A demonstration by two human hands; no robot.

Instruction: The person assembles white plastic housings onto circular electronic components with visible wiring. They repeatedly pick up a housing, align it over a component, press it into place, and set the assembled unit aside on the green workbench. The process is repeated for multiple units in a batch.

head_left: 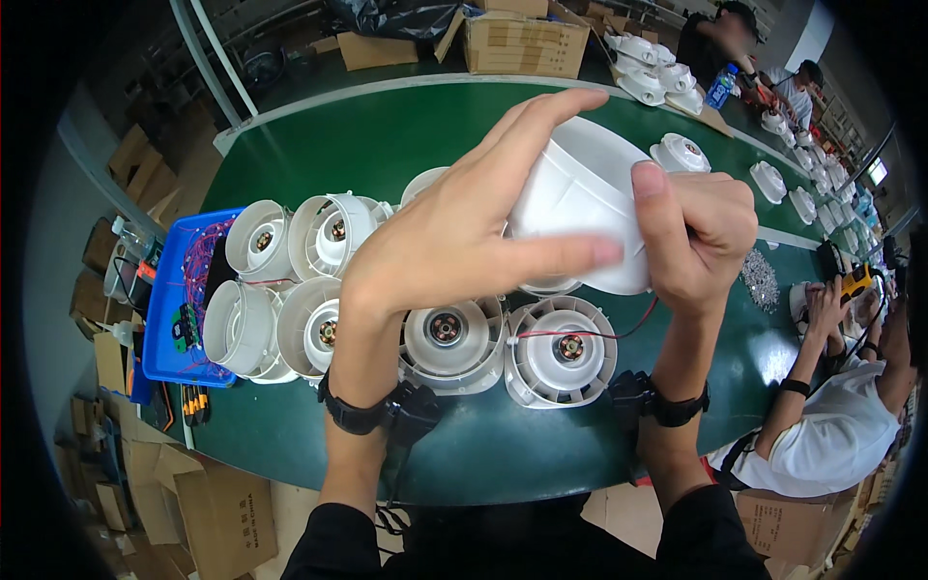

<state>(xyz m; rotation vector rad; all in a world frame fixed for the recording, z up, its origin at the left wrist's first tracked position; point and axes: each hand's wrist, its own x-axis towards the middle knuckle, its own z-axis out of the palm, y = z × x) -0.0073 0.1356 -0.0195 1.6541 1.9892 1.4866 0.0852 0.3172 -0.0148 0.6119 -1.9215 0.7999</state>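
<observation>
A blue tray [155, 324] of wires [200, 253] sits at the left of the green table [541, 449], beside white fans [445, 364]; the left hand [454, 232], fingers straight and thumb spread wide, lies against a white shell [577, 206] raised above the fans; the right hand [701, 237], fingers curled, grips its right edge; farther right, a co-worker [831, 435] reaches over the table

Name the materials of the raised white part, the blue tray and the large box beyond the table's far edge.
White part: probably molded plastic, smooth satin; even colour, thin wall.
Blue tray: likely plastic, semi-gloss, evenly coloured; painted metal isn't excluded.
Box: apparently cardboard, matt; brown papery faces and a flap.
</observation>
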